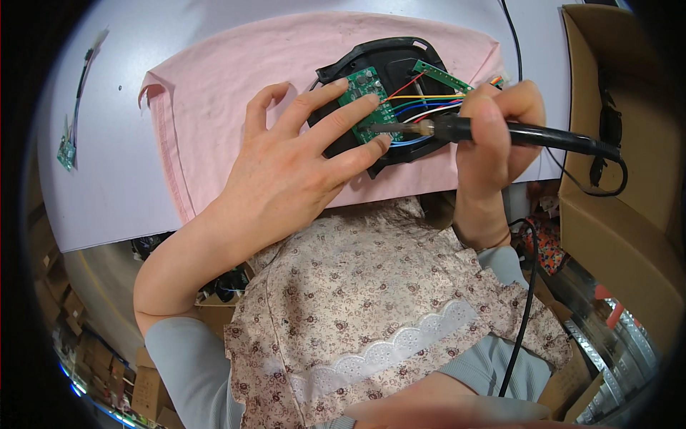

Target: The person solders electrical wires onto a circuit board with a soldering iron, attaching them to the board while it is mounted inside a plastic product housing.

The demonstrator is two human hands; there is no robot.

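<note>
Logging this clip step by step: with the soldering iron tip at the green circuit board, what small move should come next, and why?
Probably hold the tip steady on the joint a moment, then lift it straight off. The right hand grips the black soldering iron with its tip at the near edge of the green circuit board, where coloured wires meet it, while the left hand presses the board onto the black plastic housing.

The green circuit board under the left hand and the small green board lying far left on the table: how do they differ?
The green circuit board sits inside a black plastic housing on the pink cloth; the small green board lies on the bare table. The first is pressed by the left hand and met by the soldering iron in the right hand; the second is untouched. Both are green and carry wires.
</note>
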